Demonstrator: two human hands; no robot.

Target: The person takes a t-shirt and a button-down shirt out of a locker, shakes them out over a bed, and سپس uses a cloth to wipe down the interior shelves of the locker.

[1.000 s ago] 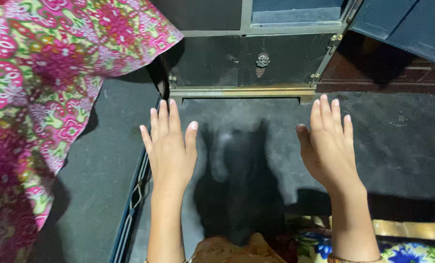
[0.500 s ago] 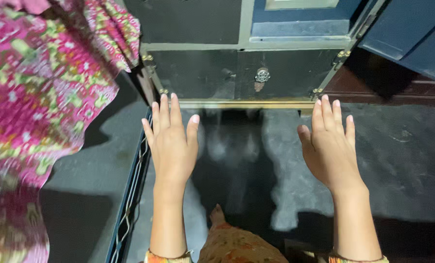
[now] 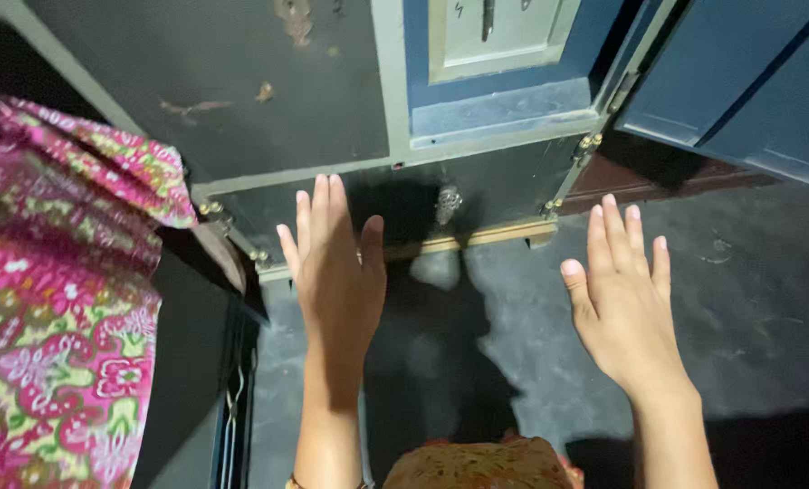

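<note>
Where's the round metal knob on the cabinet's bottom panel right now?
In the head view, the metal knob sits on the dark lower panel, upper centre, just right of the left hand and above the brass-coloured base strip.

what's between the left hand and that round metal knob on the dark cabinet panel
Nothing visible. The left hand is held flat, fingers spread, left of and below the knob on the cabinet's lower panel. Only open air shows between them.

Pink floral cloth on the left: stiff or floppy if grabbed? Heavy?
The pink floral cloth probably goes floppy: it hangs in soft folds and creases, with a loose draped edge. It looks thin, so likely light for its spread. Its crinkled weave suggests little slip. Both the left hand and right hand are open, clear of it.
</note>
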